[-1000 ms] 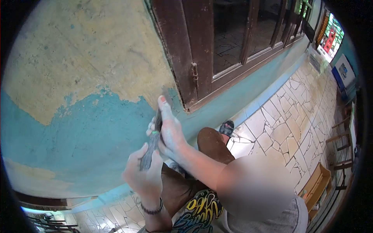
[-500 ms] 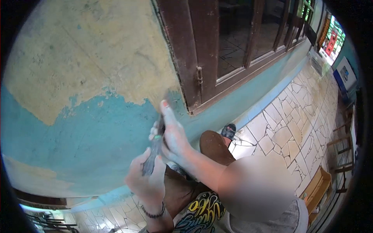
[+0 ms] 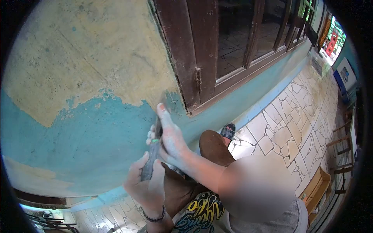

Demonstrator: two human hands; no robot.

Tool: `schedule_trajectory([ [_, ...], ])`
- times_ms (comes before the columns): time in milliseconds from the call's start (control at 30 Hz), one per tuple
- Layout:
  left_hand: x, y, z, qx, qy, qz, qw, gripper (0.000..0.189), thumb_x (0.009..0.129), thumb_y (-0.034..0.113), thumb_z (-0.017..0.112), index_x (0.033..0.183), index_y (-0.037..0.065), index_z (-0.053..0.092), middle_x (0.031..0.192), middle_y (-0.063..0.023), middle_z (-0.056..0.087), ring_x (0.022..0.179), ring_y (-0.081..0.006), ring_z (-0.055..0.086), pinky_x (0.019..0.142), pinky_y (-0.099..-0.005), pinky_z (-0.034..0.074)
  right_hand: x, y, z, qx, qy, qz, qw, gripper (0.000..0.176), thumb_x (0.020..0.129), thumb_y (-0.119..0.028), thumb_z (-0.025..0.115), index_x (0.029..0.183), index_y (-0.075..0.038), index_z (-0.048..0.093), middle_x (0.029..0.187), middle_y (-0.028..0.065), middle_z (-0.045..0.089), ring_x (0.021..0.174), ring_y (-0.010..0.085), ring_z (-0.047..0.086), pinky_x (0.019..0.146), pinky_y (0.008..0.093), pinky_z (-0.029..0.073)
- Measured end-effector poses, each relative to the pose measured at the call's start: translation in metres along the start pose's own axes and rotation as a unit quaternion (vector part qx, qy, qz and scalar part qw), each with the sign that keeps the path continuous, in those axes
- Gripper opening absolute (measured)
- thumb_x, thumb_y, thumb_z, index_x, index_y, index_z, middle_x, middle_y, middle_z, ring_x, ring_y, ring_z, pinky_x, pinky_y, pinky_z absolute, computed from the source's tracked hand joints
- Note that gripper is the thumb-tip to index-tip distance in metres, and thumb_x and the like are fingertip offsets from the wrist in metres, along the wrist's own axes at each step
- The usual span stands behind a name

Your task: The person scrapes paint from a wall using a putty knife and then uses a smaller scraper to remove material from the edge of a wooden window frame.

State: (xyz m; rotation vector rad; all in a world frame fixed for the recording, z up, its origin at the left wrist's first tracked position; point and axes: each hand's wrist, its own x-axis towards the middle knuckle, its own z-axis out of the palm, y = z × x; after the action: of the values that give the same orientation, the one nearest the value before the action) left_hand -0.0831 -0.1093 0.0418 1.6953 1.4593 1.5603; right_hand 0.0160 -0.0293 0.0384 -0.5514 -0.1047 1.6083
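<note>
A scraper with a grey handle (image 3: 147, 171) and a green band is held in both my hands. Around the handle's lower end, my left hand (image 3: 142, 186) is closed, with a dark bead bracelet on its wrist. My right hand (image 3: 171, 136) is wrapped round the tool further up, its thumb stretched along it towards the tip. The blade is blurred and partly hidden by the fingers. It lies against or just off the wall (image 3: 105, 132), where teal paint meets a bare beige patch, left of the window frame's lower corner.
A brown wooden window frame (image 3: 206, 95) with glass panes borders the wall on the right. Cracked-tile floor (image 3: 287, 128) runs below. My knee (image 3: 213, 145) and a sandalled foot (image 3: 228, 131) are close by. A wooden tray-like box (image 3: 316, 192) stands at right.
Both hands and the scraper have shifted slightly down and left along the wall, the tool still held. The surroundings look nearly the same.
</note>
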Motion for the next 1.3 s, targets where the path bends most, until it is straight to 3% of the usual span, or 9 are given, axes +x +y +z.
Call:
schedule_trajectory([
  [100, 0.005, -0.011, 0.003, 0.009, -0.009, -0.046, 0.999, 0.021, 0.078, -0.008, 0.067, 0.099, -0.009, 0.063, 0.072, -0.0043, 0.063, 0.053, -0.0041, 0.051, 0.047, -0.017, 0.038, 0.004, 0.003, -0.002, -0.009, 0.018, -0.01, 1.0, 0.048, 0.086, -0.056, 0.064, 0.09, -0.01, 0.049, 0.071, 0.0028, 0.048, 0.058, 0.0137, 0.052, 0.052, 0.0305, 0.049],
  [200, 0.0, -0.008, -0.001, 0.045, -0.007, 0.023, 0.999, 0.022, 0.078, -0.008, 0.067, 0.1, -0.009, 0.063, 0.071, -0.0044, 0.063, 0.053, -0.0042, 0.051, 0.046, -0.0174, 0.038, 0.002, 0.004, -0.002, 0.007, 0.014, -0.008, 1.0, 0.046, 0.088, -0.055, 0.063, 0.09, -0.011, 0.049, 0.07, 0.0028, 0.048, 0.058, 0.0144, 0.052, 0.052, 0.0308, 0.048],
  [500, -0.001, -0.002, -0.006, 0.018, 0.001, -0.026, 0.999, 0.019, 0.078, -0.006, 0.067, 0.096, -0.009, 0.064, 0.071, -0.0039, 0.063, 0.053, -0.0039, 0.051, 0.046, -0.0179, 0.038, -0.005, 0.003, 0.005, 0.0, 0.006, 0.025, 1.0, 0.05, 0.086, -0.056, 0.065, 0.095, -0.008, 0.05, 0.069, 0.0029, 0.047, 0.058, 0.0143, 0.052, 0.053, 0.0309, 0.049],
  [600, 0.01, -0.008, 0.01, -0.017, -0.018, -0.033, 0.999, 0.019, 0.078, -0.006, 0.067, 0.097, -0.009, 0.064, 0.07, -0.0036, 0.062, 0.053, -0.0035, 0.051, 0.046, -0.0179, 0.038, 0.01, -0.003, -0.009, -0.005, 0.017, -0.042, 0.999, 0.054, 0.086, -0.055, 0.065, 0.1, -0.006, 0.049, 0.071, 0.0035, 0.047, 0.059, 0.0143, 0.053, 0.053, 0.0308, 0.049],
  [700, 0.002, 0.01, -0.002, 0.047, -0.001, -0.051, 0.998, 0.023, 0.074, 0.0, 0.073, 0.096, -0.004, 0.068, 0.076, -0.0033, 0.066, 0.065, -0.0062, 0.055, 0.06, -0.0209, 0.045, -0.003, 0.001, 0.001, 0.002, 0.012, 0.012, 1.0, 0.053, 0.086, -0.056, 0.065, 0.098, -0.007, 0.049, 0.071, 0.0033, 0.047, 0.059, 0.0142, 0.053, 0.053, 0.031, 0.049],
  [900, 0.001, 0.009, -0.004, 0.005, 0.015, -0.092, 0.996, 0.023, 0.073, 0.0, 0.074, 0.094, -0.005, 0.068, 0.073, -0.0036, 0.064, 0.063, -0.005, 0.053, 0.058, -0.0208, 0.044, 0.0, 0.01, -0.001, -0.008, -0.007, 0.012, 1.0, 0.048, 0.088, -0.054, 0.063, 0.092, -0.008, 0.049, 0.072, 0.0028, 0.047, 0.059, 0.0134, 0.052, 0.053, 0.0308, 0.049],
  [1000, -0.004, 0.0, -0.009, 0.035, 0.01, -0.023, 0.999, 0.017, 0.079, -0.005, 0.067, 0.096, -0.008, 0.064, 0.069, -0.0035, 0.063, 0.052, -0.0027, 0.051, 0.046, -0.0169, 0.037, -0.001, 0.004, 0.004, -0.024, 0.003, -0.002, 1.0, 0.047, 0.088, -0.054, 0.062, 0.092, -0.009, 0.048, 0.071, 0.0022, 0.047, 0.059, 0.0133, 0.052, 0.052, 0.0305, 0.048],
  [1100, 0.007, -0.008, 0.011, -0.059, -0.017, -0.076, 0.995, 0.018, 0.079, -0.004, 0.068, 0.096, -0.009, 0.063, 0.07, -0.0041, 0.063, 0.053, -0.0032, 0.052, 0.046, -0.0165, 0.037, 0.007, 0.004, -0.009, -0.023, 0.009, -0.021, 0.999, 0.047, 0.088, -0.055, 0.062, 0.095, -0.01, 0.048, 0.07, 0.0027, 0.048, 0.058, 0.0138, 0.052, 0.052, 0.0306, 0.048],
  [1300, -0.002, -0.019, -0.001, 0.061, 0.003, 0.023, 0.998, 0.018, 0.08, -0.004, 0.068, 0.098, -0.007, 0.064, 0.071, -0.0033, 0.063, 0.052, -0.0019, 0.05, 0.046, -0.0163, 0.037, 0.006, 0.008, -0.008, -0.03, -0.002, -0.007, 1.0, 0.043, 0.089, -0.053, 0.062, 0.089, -0.011, 0.051, 0.067, 0.0032, 0.048, 0.056, 0.0147, 0.053, 0.051, 0.0323, 0.049],
])
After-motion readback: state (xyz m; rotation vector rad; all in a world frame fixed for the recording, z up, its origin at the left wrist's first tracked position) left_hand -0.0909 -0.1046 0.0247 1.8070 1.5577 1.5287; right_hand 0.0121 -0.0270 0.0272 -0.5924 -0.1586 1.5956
